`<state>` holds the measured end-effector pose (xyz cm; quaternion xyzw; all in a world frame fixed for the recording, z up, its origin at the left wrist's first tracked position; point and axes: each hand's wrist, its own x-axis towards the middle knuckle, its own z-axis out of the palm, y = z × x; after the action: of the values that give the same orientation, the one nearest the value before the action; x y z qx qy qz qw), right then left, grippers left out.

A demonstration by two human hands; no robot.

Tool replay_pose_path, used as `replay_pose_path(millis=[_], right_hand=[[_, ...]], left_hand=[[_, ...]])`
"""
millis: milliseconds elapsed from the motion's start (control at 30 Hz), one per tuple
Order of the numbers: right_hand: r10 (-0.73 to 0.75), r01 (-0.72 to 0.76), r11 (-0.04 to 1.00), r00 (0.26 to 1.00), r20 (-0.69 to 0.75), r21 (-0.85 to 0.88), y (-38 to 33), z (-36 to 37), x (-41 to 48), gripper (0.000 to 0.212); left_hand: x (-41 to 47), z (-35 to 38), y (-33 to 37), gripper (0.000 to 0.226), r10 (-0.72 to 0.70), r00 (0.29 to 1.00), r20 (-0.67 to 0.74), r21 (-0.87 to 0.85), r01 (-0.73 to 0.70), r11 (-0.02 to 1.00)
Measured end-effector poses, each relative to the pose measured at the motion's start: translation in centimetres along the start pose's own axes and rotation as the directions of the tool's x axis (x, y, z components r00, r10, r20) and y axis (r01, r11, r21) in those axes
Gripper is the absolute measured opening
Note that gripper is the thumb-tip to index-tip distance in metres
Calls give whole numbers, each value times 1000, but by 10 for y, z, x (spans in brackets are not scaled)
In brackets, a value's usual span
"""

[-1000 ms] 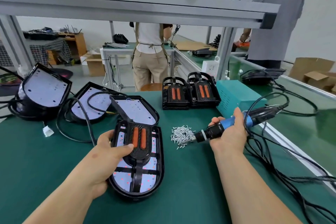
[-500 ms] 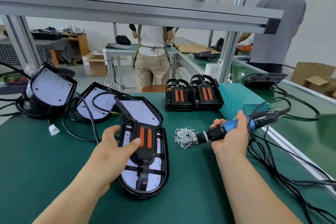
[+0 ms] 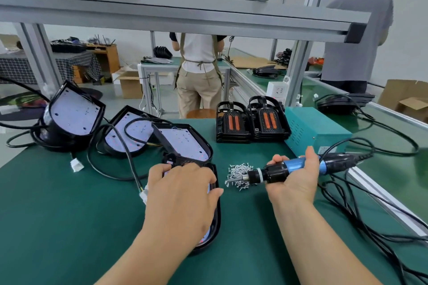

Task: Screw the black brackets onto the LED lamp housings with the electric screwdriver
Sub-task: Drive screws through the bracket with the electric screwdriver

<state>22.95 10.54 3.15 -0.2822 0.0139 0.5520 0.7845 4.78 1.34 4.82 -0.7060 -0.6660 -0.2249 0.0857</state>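
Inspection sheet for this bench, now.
Surface: green bench mat, flat.
Job's things: black oval LED lamp housing under the left hand; two stacks of black brackets with orange inserts at the back; blue-and-black electric screwdriver, bit at the pile of silver screws.
Clutter: three more black housings with white LED boards; teal metal box.
Hands: left hand rests palm down on the housing; right hand grips the screwdriver.
Cables: black cables tangled at right; white connector at left.
Surroundings: two people with backs turned at other benches; aluminium shelf overhead.
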Motion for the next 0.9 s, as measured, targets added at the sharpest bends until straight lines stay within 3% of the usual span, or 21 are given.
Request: replay_pose_path(millis=[267, 467, 633, 700, 800, 900], right_hand=[[34, -32, 994, 999, -22, 106, -7, -1, 6, 33], [87, -86, 980, 996, -3, 178, -14, 0, 7, 33], [87, -84, 970, 996, -1, 230, -23, 0, 9, 33], [82, -79, 969, 997, -5, 234, -25, -1, 10, 34], [73, -68, 971, 997, -16, 230, -26, -2, 11, 35], [67, -60, 973, 997, -23, 225, -25, -3, 13, 34]], left_hand=[[39, 16, 26, 45, -35, 982, 184, 37, 29, 999], [55, 24, 34, 29, -39, 981, 189, 111, 18, 994], [58, 26, 37, 28, -70, 969, 239, 145, 36, 989], [60, 26, 38, 48, -70, 958, 279, 151, 29, 988], [54, 25, 38, 64, -75, 962, 262, 65, 60, 996], [40, 27, 36, 42, -62, 982, 178, -182, 95, 979]])
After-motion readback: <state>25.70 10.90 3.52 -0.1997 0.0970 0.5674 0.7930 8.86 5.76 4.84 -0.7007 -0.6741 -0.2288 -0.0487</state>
